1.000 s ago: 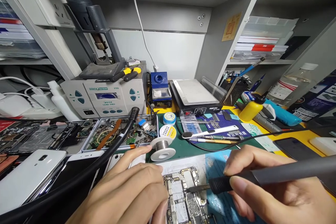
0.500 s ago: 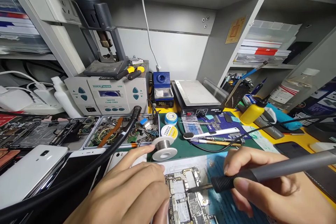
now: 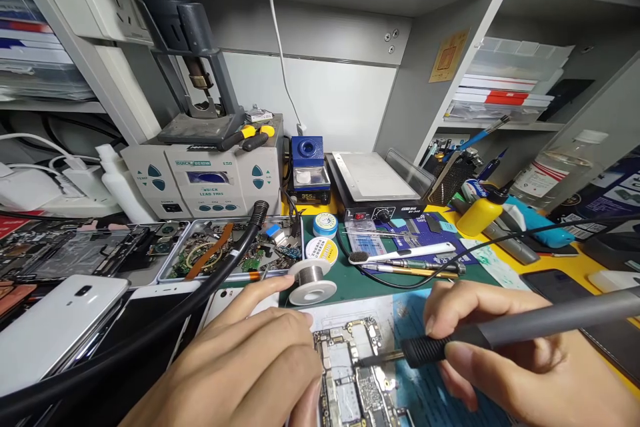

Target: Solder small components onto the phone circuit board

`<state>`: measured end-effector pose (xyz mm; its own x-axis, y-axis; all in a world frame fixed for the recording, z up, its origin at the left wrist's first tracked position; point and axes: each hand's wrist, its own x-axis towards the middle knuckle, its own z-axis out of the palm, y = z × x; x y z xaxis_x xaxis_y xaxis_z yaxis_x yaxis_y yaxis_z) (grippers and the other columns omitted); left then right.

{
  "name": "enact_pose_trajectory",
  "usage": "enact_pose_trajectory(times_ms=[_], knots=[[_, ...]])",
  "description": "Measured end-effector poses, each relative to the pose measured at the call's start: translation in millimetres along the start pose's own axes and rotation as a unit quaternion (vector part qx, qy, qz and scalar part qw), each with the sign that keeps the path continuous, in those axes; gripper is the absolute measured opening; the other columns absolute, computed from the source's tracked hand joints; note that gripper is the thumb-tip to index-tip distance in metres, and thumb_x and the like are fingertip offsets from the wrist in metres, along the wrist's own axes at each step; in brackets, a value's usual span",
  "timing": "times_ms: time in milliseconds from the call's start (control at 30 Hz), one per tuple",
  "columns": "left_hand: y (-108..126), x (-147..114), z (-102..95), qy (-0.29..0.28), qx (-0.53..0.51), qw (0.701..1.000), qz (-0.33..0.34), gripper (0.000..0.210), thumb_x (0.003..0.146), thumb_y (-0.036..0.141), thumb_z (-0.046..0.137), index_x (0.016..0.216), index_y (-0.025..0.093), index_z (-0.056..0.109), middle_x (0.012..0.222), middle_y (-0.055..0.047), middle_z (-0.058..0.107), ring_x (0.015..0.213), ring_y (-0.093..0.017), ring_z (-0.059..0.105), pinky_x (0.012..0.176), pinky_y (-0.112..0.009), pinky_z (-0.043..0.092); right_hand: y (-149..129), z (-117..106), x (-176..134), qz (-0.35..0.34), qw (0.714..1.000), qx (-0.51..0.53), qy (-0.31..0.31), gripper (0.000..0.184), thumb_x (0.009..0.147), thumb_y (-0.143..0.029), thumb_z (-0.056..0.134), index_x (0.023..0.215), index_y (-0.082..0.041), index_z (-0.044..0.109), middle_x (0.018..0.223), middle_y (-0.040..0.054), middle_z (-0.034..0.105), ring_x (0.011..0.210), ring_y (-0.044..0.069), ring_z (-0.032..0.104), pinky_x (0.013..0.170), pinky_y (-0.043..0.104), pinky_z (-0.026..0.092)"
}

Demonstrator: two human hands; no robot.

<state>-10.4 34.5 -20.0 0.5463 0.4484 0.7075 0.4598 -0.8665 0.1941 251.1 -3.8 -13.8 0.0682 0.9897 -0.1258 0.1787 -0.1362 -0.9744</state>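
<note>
My right hand (image 3: pixel 505 353) holds a soldering iron (image 3: pixel 545 320) by its ribbed black grip. Its dark tip reaches left onto a phone circuit board (image 3: pixel 345 373), touching or just above the middle of it. My left hand (image 3: pixel 245 360) covers the board's left edge, fingers curled together and thumb tucked below; what they pinch, if anything, is hidden. The index finger of that hand stretches to a spool of solder wire (image 3: pixel 311 275), meeting its left side. Under the board lie white and blue printed sheets (image 3: pixel 425 347).
A hot-air station (image 3: pixel 210 177) stands at back left, its black hose (image 3: pixel 215 280) crossing the left side. Behind the spool are a round tin (image 3: pixel 325 224), a small soldering station (image 3: pixel 310 180) and a heating plate (image 3: pixel 373 177). A brush (image 3: pixel 405 252) and thin tools lie right of centre.
Almost nothing differs. Both hands, the soldering iron and the board keep their places, with only a very slight shift of the whole view.
</note>
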Motion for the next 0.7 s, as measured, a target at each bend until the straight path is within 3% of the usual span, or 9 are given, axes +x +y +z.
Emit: enact_pose_trajectory(times_ms=[300, 700], knots=[[0.6, -1.1, -1.4, -0.002, 0.012, 1.000, -0.004, 0.022, 0.077, 0.001, 0.058, 0.076, 0.023, 0.055, 0.071, 0.005, 0.068, 0.073, -0.011, 0.071, 0.107, -0.034, 0.052, -16.1, 8.8, 2.0, -0.043, 0.999, -0.003, 0.015, 0.011, 0.060, -0.013, 0.073, 0.062, -0.024, 0.070, 0.053, -0.0042, 0.058, 0.040, 0.011, 0.053, 0.042, 0.024, 0.037], [0.9, -0.5, -1.0, 0.004, 0.015, 1.000, 0.000, 0.022, 0.077, 0.001, 0.059, 0.075, 0.022, 0.053, 0.070, 0.004, 0.067, 0.071, -0.011, 0.071, 0.104, -0.034, 0.054, -10.9, 8.5, 3.4, -0.113, 0.994, 0.005, 0.000, 0.022, 0.061, -0.003, 0.072, 0.062, -0.025, 0.070, 0.060, -0.0051, 0.062, 0.039, 0.009, 0.055, 0.044, 0.024, 0.043]])
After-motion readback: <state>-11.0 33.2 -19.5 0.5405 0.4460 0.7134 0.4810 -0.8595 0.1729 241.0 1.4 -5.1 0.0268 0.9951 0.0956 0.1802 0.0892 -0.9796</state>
